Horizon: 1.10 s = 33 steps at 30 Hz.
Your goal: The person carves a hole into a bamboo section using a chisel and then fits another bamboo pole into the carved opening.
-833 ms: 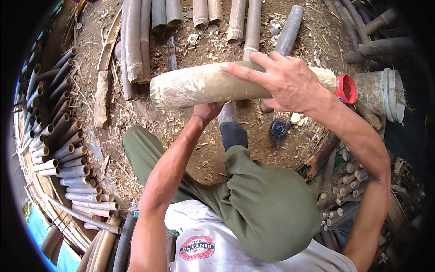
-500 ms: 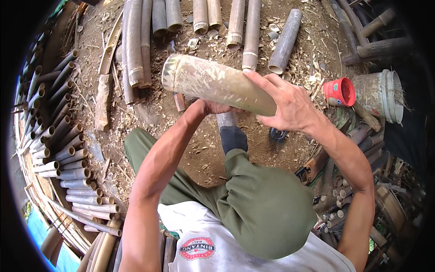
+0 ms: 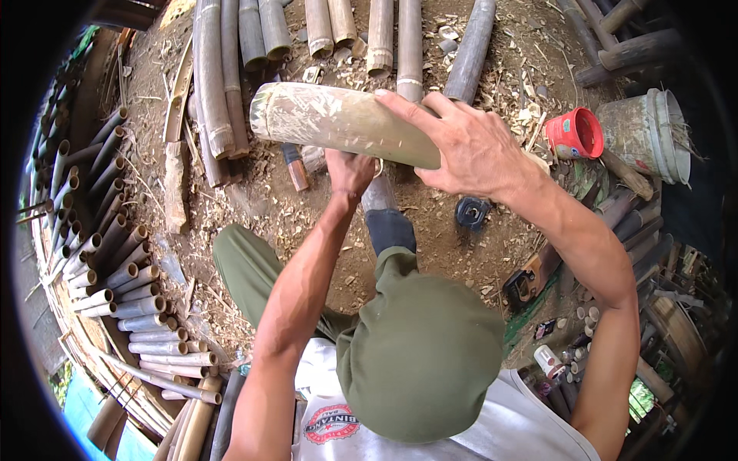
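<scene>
Gripping a bamboo section (image 3: 330, 121), already scuffed pale toward one end, smoother elsewhere, the right hand (image 3: 480, 150) spreads wide; the left hand (image 3: 351, 172) curls beneath, hold unclear.

Olive-green trousers (image 3: 419, 346), pale grey shirt (image 3: 530, 421), round red-and-black badge (image 3: 331, 423).

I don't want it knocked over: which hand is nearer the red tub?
Right. The right hand is left of the red tub; the left hand is farther left, by the held bamboo piece.
</scene>
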{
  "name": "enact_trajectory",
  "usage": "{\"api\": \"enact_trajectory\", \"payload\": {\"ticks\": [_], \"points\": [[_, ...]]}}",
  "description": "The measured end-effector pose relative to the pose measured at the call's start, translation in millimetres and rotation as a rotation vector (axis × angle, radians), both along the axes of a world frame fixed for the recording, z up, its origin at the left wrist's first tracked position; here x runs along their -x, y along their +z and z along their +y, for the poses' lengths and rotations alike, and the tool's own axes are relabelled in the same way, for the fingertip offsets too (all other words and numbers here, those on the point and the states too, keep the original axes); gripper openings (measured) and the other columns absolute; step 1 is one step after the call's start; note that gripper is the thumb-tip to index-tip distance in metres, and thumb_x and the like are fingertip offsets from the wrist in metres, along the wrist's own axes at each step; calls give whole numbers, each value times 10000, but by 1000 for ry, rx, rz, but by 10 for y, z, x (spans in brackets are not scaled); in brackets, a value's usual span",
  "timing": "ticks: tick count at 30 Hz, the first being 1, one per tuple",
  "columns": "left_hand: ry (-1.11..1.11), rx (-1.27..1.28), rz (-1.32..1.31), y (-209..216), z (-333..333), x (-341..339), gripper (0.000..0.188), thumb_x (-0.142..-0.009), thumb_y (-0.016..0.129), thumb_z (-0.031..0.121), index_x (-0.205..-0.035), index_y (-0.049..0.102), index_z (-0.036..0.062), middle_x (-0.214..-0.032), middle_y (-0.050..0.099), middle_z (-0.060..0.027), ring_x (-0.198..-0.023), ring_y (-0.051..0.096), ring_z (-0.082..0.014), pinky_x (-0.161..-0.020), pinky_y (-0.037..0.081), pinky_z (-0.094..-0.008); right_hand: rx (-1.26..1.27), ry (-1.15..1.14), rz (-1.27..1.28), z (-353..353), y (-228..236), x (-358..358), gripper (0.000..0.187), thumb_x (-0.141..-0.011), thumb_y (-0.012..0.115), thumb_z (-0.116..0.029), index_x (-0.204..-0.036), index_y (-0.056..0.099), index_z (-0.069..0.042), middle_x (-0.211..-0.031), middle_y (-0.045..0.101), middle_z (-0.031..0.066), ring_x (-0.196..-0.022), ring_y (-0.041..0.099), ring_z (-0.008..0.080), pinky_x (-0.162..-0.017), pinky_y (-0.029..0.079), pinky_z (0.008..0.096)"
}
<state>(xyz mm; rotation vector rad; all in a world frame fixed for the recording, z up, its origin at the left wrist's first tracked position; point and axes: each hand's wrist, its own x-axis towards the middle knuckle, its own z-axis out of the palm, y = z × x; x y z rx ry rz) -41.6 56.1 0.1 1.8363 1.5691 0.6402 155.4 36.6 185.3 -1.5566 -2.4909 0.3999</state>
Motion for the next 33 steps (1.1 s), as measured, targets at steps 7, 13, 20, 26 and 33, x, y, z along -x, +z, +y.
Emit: {"api": "enact_trajectory", "payload": {"ticks": [7, 13, 20, 26, 33], "points": [[292, 219, -306, 446, 34, -126, 444, -960, 663, 323, -636, 539, 46, -569, 500, 19, -530, 432, -91, -509, 394, -284, 45, -340, 516, -555, -173, -687, 1035, -664, 813, -213, -1543, 273, -127, -1353, 541, 221, -1170, 606, 348, -1018, 482, 401], [-456, 74, -174, 599, 504, -194, 364, -877, 595, 21, -1203, 435, 0, -1067, 530, -133, -995, 645, -269, -847, 526, -375, 158, -578, 756, -1135, -579, -1028, 1036, -696, 807, -198, -1543, 233, -41, -1421, 504, 207, -1281, 534, 283, -1084, 409, 380], [-807, -13, 126, 763, 531, -505, 432, -851, 714, 125, -1223, 513, 37, -1126, 514, -176, -1029, 560, -384, -884, 470, -448, 253, -652, 962, -1366, -798, -1166, 1036, -730, 793, -256, -1531, 204, 39, -1491, 387, 176, -1380, 381, 242, -1151, 283, 360], [-780, 103, 120, 653, 612, -448, 387, -861, 723, 131, -1189, 532, 52, -1087, 576, -115, -1003, 614, -289, -869, 509, -396, 161, -581, 984, -1201, -751, -1054, 990, -747, 786, -214, -1523, 221, 28, -1437, 467, 190, -1320, 473, 251, -1104, 374, 365], [-496, 234, -196, 456, 380, -234, 298, -881, 720, 129, -1124, 554, 82, -980, 662, -28, -949, 634, -143, -862, 521, -324, 139, -495, 1068, -962, -740, -933, 1004, -747, 811, -269, -1514, 236, 31, -1421, 471, 177, -1308, 472, 244, -1101, 373, 363]]}}
